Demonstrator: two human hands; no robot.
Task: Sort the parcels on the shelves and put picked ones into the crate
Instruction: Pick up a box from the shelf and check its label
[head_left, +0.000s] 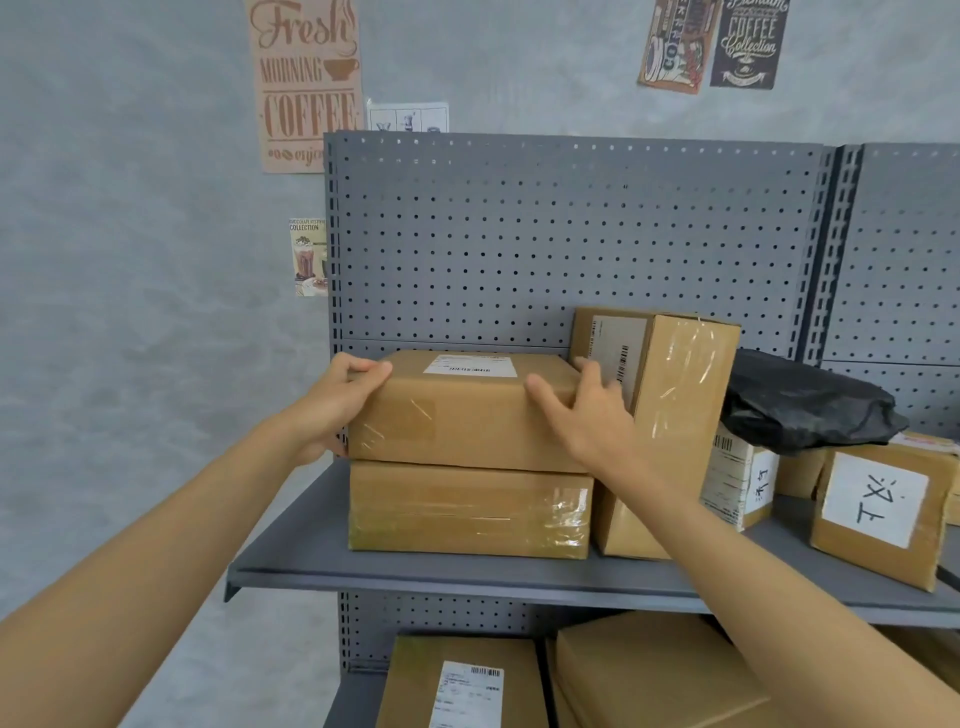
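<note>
A flat brown cardboard parcel with a white label on top lies on a second taped parcel at the left end of the grey shelf. My left hand grips the top parcel's left end, fingers curled over its upper edge. My right hand presses against its right end, thumb across the front face, fingers spread in the gap beside a tall upright parcel. No crate is in view.
To the right stand a black plastic bag, a small white-labelled box and a box with a handwritten label. More parcels lie on the shelf below. A pegboard back panel rises behind.
</note>
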